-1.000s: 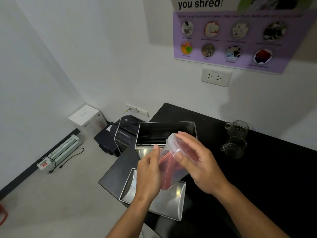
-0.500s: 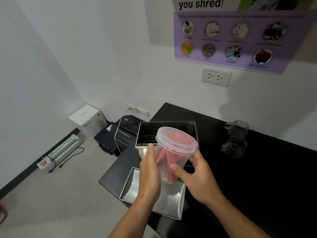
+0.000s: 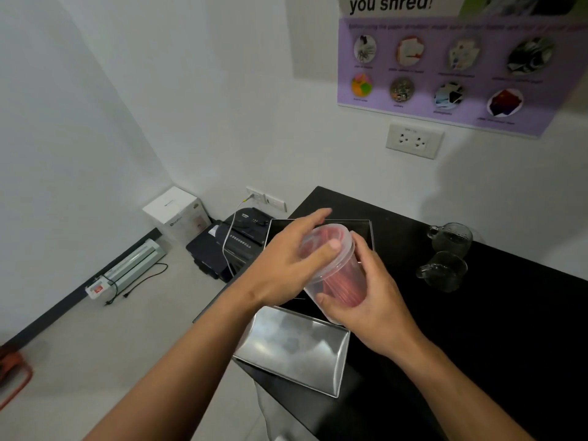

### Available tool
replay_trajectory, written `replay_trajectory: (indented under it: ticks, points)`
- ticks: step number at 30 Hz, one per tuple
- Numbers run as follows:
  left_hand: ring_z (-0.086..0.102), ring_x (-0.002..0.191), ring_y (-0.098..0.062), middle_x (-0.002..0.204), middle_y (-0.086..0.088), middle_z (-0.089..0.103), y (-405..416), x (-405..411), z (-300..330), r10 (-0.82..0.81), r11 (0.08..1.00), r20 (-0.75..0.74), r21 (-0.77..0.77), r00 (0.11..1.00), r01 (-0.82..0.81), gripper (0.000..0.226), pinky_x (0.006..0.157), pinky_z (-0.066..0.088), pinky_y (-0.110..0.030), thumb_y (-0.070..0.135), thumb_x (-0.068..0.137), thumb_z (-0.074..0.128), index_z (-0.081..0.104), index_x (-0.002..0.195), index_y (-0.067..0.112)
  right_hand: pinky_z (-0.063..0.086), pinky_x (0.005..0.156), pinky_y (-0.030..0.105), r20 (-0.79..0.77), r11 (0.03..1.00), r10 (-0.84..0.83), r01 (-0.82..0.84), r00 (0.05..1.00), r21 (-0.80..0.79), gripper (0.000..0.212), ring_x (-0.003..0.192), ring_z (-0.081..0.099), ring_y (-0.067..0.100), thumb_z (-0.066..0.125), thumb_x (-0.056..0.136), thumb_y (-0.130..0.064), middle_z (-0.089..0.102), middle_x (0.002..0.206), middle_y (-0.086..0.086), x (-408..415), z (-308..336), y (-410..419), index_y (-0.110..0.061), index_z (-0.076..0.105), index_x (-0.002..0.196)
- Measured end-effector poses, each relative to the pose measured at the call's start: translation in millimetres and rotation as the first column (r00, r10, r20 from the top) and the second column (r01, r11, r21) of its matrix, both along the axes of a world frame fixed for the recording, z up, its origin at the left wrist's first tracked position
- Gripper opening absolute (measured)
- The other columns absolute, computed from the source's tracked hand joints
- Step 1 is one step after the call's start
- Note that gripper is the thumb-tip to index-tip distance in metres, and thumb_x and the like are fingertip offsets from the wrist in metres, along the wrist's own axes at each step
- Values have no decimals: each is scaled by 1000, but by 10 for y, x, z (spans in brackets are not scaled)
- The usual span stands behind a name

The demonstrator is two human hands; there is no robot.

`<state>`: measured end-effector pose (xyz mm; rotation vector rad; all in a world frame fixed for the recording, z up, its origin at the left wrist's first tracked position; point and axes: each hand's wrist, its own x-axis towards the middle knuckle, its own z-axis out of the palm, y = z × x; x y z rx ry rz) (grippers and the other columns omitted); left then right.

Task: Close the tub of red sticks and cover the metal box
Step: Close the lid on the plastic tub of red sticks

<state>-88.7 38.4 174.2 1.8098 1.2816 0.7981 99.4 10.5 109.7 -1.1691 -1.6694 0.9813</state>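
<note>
1. At the top right of my frame, a poster [image 3: 461,58] on the white wall carries large black words I can read: "you shred!" They sit on its pale top band, cut off by the frame edge.
2. Under that, a line of small print runs across the poster's purple panel; it is too blurred for me to read.
3. Each round picture on the purple panel has a tiny caption beneath it; I cannot make any out.
4. At left centre, a white box [image 3: 177,211] on the floor bears small dark marks on its top and side, illegible to me.
</note>
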Motion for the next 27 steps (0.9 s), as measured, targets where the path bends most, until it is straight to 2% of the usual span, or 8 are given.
replay_trajectory:
  ticks: [3, 7, 10, 14, 17, 20, 24, 27]
  points:
    - [48, 145, 1, 157, 9, 52, -20, -3, 64, -65, 995, -84, 71, 994, 71, 80, 118, 39, -24, 61, 92, 58, 41, 162, 27, 39, 88, -5, 78, 999, -19, 16, 997, 33, 113, 129, 40, -24, 83, 67, -64, 38, 137, -42, 48, 74, -22, -56, 15, 156]
    - [52, 139, -7, 145, 8, 54, -70, -49, 117, -129, 983, -114, 115, 985, 142, 79, 115, 41, -23, 55, 91, 61, 40, 161, 26, 52, 86, 11, 157, 996, -2, -13, 988, 93, 103, 122, 58, -6, 84, 68, -64, 51, 140, -26, 133, 208, -31, -50, 27, 154]
    - [54, 136, -15, 142, -3, 55, -106, -72, 138, -172, 974, -67, 140, 983, 180, 78, 115, 43, -27, 45, 91, 65, 42, 160, 18, 56, 88, 18, -1, 992, 121, -121, 993, 28, 87, 120, 65, 3, 88, 70, -59, 61, 134, -22, 203, 291, -26, -50, 42, 143]
    - [57, 132, -27, 141, -14, 54, -125, -117, 137, -243, 960, -10, 144, 970, 242, 79, 112, 48, -42, 36, 90, 69, 43, 158, 7, 57, 98, 36, -207, 951, 266, -292, 941, -105, 76, 124, 68, 19, 89, 76, -37, 68, 135, -1, 302, 321, 66, -27, 51, 141]
    - [58, 128, -33, 138, -15, 54, -117, -119, 126, -252, 962, 27, 118, 967, 247, 80, 107, 51, -53, 34, 89, 71, 43, 158, 7, 57, 94, 30, -292, 912, 325, -379, 900, -154, 69, 123, 70, 23, 83, 82, -26, 69, 136, 4, 355, 319, 122, -18, 51, 143]
    - [58, 128, -32, 138, -13, 56, -103, -96, 69, -184, 975, 47, 139, 982, 176, 77, 108, 50, -55, 36, 89, 72, 48, 156, 8, 56, 96, 30, -303, 909, 323, -383, 897, -163, 67, 125, 68, 22, 80, 86, -31, 69, 137, 2, 340, 307, 132, -20, 51, 145]
    - [58, 133, -31, 141, -11, 59, -60, -117, -23, -55, 991, 113, 127, 992, 41, 74, 110, 49, -60, 37, 86, 72, 52, 154, 16, 54, 101, 23, -81, 976, 205, -210, 975, -59, 78, 129, 60, 1, 76, 79, -69, 59, 143, -20, 306, 248, 94, -46, 46, 148]
    - [60, 135, -23, 147, -7, 62, -64, -162, -52, 30, 995, 198, 83, 980, -47, 71, 107, 53, -40, 39, 86, 71, 53, 153, 25, 41, 99, 4, 157, 992, 61, -77, 986, 97, 98, 137, 44, -11, 73, 73, -80, 39, 154, -31, 240, 174, 11, -50, 28, 155]
